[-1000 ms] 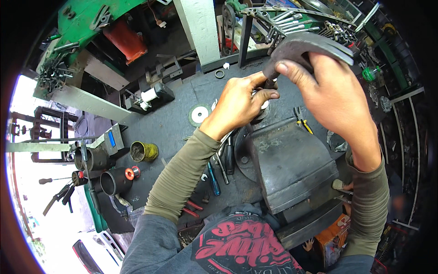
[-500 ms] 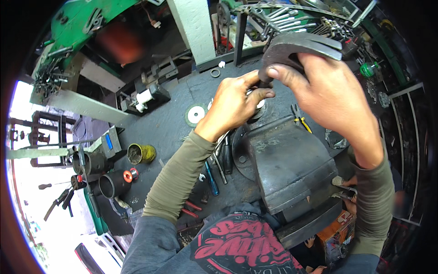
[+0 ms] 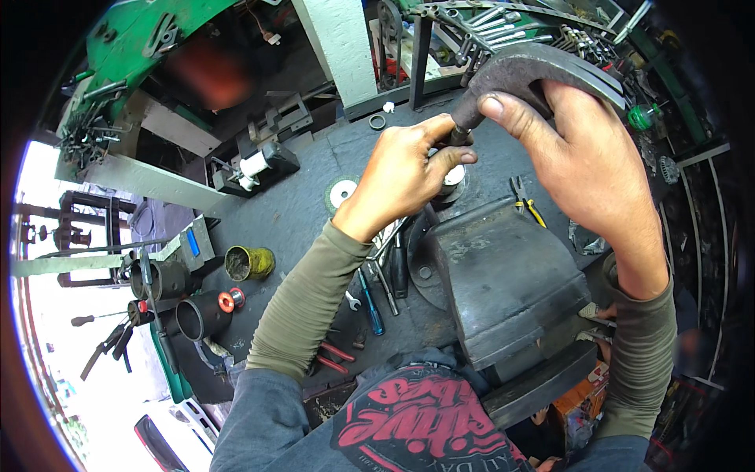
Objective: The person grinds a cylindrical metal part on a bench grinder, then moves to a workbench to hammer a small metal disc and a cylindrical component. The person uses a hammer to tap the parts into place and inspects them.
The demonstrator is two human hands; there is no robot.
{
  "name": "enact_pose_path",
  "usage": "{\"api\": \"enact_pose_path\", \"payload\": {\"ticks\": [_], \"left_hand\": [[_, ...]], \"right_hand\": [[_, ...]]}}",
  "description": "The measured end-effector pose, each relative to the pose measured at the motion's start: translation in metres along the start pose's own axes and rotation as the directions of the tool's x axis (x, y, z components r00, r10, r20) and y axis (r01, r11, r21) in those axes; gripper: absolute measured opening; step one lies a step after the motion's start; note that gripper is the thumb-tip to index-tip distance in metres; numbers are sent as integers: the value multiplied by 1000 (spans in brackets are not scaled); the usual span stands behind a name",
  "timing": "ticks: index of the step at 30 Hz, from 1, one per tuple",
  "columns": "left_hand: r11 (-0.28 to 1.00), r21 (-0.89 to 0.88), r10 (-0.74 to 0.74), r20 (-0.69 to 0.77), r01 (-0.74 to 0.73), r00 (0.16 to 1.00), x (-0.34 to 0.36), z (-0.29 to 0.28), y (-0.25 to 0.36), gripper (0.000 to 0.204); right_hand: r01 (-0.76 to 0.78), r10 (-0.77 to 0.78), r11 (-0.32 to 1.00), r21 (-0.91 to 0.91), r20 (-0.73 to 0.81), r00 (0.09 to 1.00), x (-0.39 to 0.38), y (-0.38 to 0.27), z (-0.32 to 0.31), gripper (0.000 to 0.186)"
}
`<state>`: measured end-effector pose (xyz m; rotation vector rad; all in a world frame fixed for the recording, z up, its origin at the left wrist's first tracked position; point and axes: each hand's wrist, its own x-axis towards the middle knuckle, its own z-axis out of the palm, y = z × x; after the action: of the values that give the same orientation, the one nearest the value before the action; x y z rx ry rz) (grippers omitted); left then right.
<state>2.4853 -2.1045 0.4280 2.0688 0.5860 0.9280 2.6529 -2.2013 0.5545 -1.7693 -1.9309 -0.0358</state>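
Note:
My right hand [image 3: 590, 157] is wrapped round a claw hammer [image 3: 511, 69], its thumb lying along the neck near the striking end. The claw points to the right, and the handle is hidden in the hand. Just left of it, my left hand [image 3: 409, 173] pinches a small dark cylindrical metal piece [image 3: 456, 135] between thumb and fingers. The hammer's striking end meets the top of this piece or sits very close to it; I cannot tell which. Below both hands stands a big dark bench vise [image 3: 511, 271].
On the dark workbench [image 3: 299, 189] lie a grinding disc [image 3: 341, 193], yellow-handled pliers [image 3: 527, 203], a blue screwdriver [image 3: 371, 303] and red-handled pliers [image 3: 334, 358]. A yellow tin [image 3: 248, 263] and a solder spool [image 3: 231, 300] are at left. Sockets [image 3: 503, 31] crowd the far rack.
The hammer has swung slightly up and to the right with my right hand, uncovering more of the dark piece. My left hand keeps its pinch and has barely moved.

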Motion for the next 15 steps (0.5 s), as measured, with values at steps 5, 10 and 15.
{"api": "enact_pose_path", "payload": {"ticks": [5,10,15], "left_hand": [[997,70,17,-16,-15,1000,1,-1,-1,27],[998,61,37,-29,-35,999,1,-1,-3,29],[997,69,48,-31,-46,998,-5,-2,-9,26]], "right_hand": [[5,-5,1000,-7,-1,1000,9,-6,2,41],[82,-83,990,-110,1,997,9,0,11,42],[73,-62,990,121,-89,994,26,3,-4,41]]}}
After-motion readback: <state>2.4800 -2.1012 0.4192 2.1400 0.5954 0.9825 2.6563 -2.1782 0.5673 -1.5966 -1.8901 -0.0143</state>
